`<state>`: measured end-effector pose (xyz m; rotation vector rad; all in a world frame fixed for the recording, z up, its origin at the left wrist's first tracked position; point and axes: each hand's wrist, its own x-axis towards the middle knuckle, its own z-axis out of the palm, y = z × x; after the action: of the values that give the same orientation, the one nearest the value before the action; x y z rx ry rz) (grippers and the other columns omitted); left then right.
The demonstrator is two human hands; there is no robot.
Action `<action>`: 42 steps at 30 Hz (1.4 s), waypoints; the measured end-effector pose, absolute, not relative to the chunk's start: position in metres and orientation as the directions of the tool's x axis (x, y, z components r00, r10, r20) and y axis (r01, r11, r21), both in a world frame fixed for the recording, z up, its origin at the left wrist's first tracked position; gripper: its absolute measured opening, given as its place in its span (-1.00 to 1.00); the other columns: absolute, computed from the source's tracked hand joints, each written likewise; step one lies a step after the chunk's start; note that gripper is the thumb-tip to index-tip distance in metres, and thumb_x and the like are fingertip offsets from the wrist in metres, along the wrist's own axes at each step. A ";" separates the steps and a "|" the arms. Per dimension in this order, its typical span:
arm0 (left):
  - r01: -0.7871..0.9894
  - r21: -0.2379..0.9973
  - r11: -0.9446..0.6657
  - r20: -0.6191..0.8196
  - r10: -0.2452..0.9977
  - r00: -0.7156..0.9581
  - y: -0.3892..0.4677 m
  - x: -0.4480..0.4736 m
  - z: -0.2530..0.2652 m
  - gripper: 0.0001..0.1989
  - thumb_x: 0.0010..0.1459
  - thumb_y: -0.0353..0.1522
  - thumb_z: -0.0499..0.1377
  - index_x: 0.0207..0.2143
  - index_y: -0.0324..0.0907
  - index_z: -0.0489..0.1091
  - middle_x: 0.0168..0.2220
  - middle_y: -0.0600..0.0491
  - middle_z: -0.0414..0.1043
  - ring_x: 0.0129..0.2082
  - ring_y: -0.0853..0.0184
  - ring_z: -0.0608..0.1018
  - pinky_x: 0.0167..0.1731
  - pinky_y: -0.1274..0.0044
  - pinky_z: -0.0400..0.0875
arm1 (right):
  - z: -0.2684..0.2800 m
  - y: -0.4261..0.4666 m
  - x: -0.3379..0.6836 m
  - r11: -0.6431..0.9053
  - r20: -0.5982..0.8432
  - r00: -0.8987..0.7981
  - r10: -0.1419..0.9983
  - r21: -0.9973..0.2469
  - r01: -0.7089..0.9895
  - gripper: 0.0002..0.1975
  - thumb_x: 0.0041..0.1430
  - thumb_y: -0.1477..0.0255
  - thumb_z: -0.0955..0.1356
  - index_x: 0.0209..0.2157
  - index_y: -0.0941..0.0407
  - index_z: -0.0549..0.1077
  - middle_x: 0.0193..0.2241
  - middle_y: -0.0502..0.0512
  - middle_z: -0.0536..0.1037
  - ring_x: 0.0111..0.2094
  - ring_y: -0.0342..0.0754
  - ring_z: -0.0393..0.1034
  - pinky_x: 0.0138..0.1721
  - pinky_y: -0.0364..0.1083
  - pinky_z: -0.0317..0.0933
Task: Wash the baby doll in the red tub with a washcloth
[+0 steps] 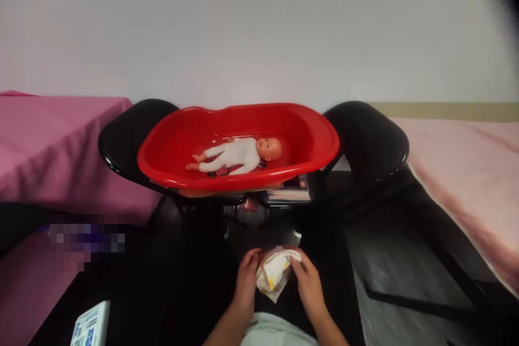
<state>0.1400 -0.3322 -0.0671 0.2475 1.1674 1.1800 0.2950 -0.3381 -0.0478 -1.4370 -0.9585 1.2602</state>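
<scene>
Between my two hands is a small folded white diaper with frilled edges and yellow and grey marks, held low over my lap. The fingers of my left hand pinch its left edge. My right hand grips the upper right side, thumb and fingers closed on it. Ahead of both hands, a baby doll in a white bodysuit lies on its back in a red baby bathtub, head to the right and bare feet to the left. No hand touches the doll or the tub.
Black chairs support or flank the tub, and books lie under its front rim. A pink-draped surface stands left, a pale pink one right. At lower left is a white-and-blue pack. Behind is a wall.
</scene>
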 end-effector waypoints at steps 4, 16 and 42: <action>-0.648 0.560 0.517 -0.630 0.773 0.072 -0.332 0.144 -0.073 -0.60 -0.06 -0.23 0.37 -0.14 -0.19 0.50 -0.12 -0.10 0.55 -0.12 0.15 0.58 -0.08 0.40 0.42 | -0.050 -0.328 0.291 -0.367 -0.424 0.163 0.891 -0.883 -0.292 -0.50 0.13 0.08 0.34 -0.04 0.15 0.49 -0.19 0.20 0.57 -0.27 0.04 0.46 -0.31 -0.04 0.34; -0.613 0.537 0.580 -0.615 0.766 0.186 -0.337 0.150 -0.064 -0.43 0.01 -0.26 0.35 0.07 -0.29 0.39 -0.02 -0.23 0.49 0.00 0.02 0.52 0.09 0.23 0.32 | -0.046 -0.285 0.283 -0.293 -0.334 0.238 0.912 -0.936 -0.194 -0.53 0.02 0.12 0.43 -0.10 0.13 0.48 -0.19 0.13 0.57 -0.16 0.02 0.44 -0.10 -0.03 0.31; -0.573 0.572 0.587 -0.655 0.747 0.112 -0.305 0.134 -0.062 -0.48 0.15 -0.15 0.20 0.15 -0.04 0.26 0.17 -0.08 0.32 0.16 0.11 0.37 0.01 0.29 0.36 | -0.049 -0.303 0.278 0.155 0.023 -0.355 0.935 -0.925 0.348 -0.69 0.31 0.40 0.22 -0.06 -0.07 0.53 -0.12 0.06 0.47 -0.11 -0.12 0.38 -0.09 -0.15 0.26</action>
<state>0.1342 -0.3052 -0.0616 0.1935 1.0866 0.9775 0.2783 -0.3034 -0.0492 -1.2238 -1.8032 1.1876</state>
